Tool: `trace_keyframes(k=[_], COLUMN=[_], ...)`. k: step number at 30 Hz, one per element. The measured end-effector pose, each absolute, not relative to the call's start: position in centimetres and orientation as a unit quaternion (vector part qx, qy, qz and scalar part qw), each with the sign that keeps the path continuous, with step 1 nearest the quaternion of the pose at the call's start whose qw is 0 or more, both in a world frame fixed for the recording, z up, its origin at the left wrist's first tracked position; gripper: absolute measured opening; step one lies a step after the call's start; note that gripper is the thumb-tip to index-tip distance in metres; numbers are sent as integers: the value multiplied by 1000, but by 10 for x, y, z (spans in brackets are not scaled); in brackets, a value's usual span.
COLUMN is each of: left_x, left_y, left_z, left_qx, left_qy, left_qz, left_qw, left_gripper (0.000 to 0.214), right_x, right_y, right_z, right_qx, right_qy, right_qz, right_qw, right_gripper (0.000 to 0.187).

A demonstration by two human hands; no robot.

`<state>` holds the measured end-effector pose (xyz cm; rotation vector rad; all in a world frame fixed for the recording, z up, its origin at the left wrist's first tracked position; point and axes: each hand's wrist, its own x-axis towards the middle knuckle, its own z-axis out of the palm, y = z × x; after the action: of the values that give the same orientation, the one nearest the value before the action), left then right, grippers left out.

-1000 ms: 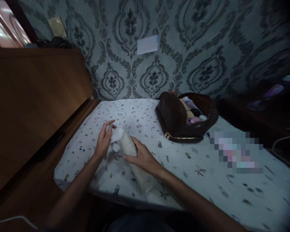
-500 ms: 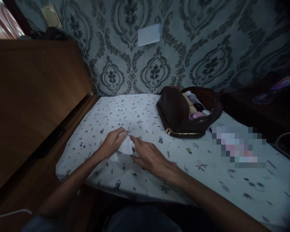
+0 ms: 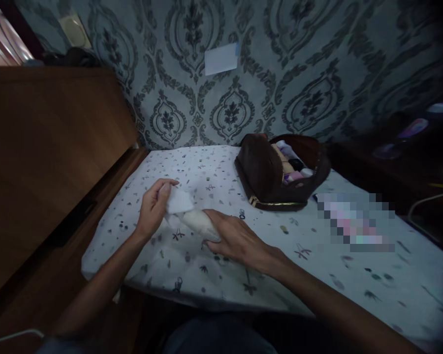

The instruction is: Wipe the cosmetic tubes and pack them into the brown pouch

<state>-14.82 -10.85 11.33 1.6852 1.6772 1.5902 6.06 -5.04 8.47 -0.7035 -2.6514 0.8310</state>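
On the bed [image 3: 317,280], our left hand [image 3: 153,210] pinches the raised corner of a white cloth [image 3: 180,201], while our right hand [image 3: 239,241] lies open, pressing its rolled end down. We seem mid-fold; laying the corner over needs the roll held steady.

"What can you see of the person?"

"Two long arms. The left hand [image 3: 153,209] and the right hand [image 3: 239,241] are bare, and so are both arms, from the wrist up past the elbow."

"Any clothes?"

"A bit of grey sleeve [image 3: 57,344] shows at the bottom edge, high on the left arm. Low in the middle is some dark cloth [image 3: 214,337] on the lap. It looks dark blue, but the light is dim."
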Motion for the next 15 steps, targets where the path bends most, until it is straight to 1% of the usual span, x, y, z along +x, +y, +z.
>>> trace_keyframes(k=[2,4,5,7,9,10,12,15], left_x=[-140,-133,-130,-126,-122,-118,-111,-101], left_y=[-105,-102,-101,-98,-97,-97,-99,-103], left_z=[116,114,111,104,99,97,96,94], left_qx=[659,668,630,504,395,358,312,321], left_qy=[545,529,534,538,511,493,465,465], left_qz=[482,419,408,429,481,516,587,648], left_qw=[190,313,389,522,593,602,585,510], left_gripper=[34,34,34,34,33,32,34,41], right_x=[64,67,69,71,71,70,65,55], right_y=[-52,-53,-53,-54,-55,-56,-58,-62], right_z=[81,79,80,82,86,87,91,94], right_qx=[-221,-205,-198,-182,-169,-170,-193,-254], right_qy=[-948,-964,-968,-968,-959,-950,-923,-874], right_qz=[193,139,131,146,195,225,284,354], right_qw=[121,96,86,91,121,139,175,216], right_gripper=[34,25,24,32,45,49,49,45])
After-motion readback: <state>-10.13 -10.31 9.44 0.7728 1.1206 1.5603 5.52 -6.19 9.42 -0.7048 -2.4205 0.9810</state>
